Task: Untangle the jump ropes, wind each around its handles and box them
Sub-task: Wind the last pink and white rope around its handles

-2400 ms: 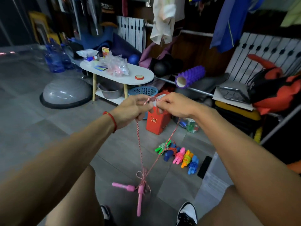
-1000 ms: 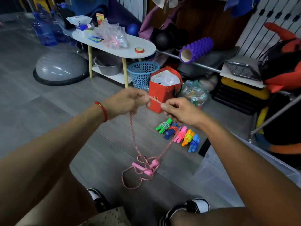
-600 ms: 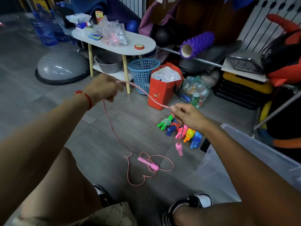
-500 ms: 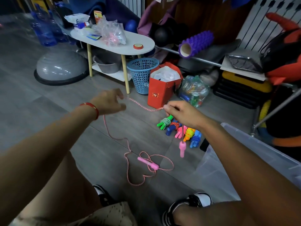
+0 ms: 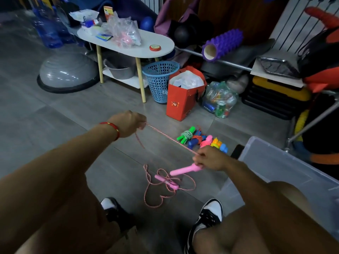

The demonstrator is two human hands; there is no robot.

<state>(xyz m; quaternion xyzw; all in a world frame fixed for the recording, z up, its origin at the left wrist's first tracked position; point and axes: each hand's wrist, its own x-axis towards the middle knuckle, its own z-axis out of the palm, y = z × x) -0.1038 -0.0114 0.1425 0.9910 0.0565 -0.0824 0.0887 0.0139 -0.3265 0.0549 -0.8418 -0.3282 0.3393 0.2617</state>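
Note:
A pink-and-white twisted jump rope [image 5: 170,138] runs taut between my hands. My left hand [image 5: 128,122] pinches the rope at its upper end. My right hand [image 5: 209,158] grips the rope's lower end together with one pink handle [image 5: 183,170], held just above the floor. The second pink handle [image 5: 166,182] lies on the floor inside loose loops of the same rope [image 5: 154,198]. Several wound ropes with green, blue, pink, orange handles [image 5: 201,140] lie in a row on the floor beyond my right hand.
A clear plastic box [image 5: 286,173] stands at my right. Further back are a red paper bag [image 5: 183,96], a blue basket [image 5: 159,79], a white oval table [image 5: 128,46], a grey balance dome [image 5: 67,72] and a bag of bottles [image 5: 220,99]. My shoes [image 5: 207,217] rest near the rope loops.
My right hand has dropped toward the floor and now grips the pink handle that dangled below it. My left hand has pulled the rope taut. The loops and other handle stay put.

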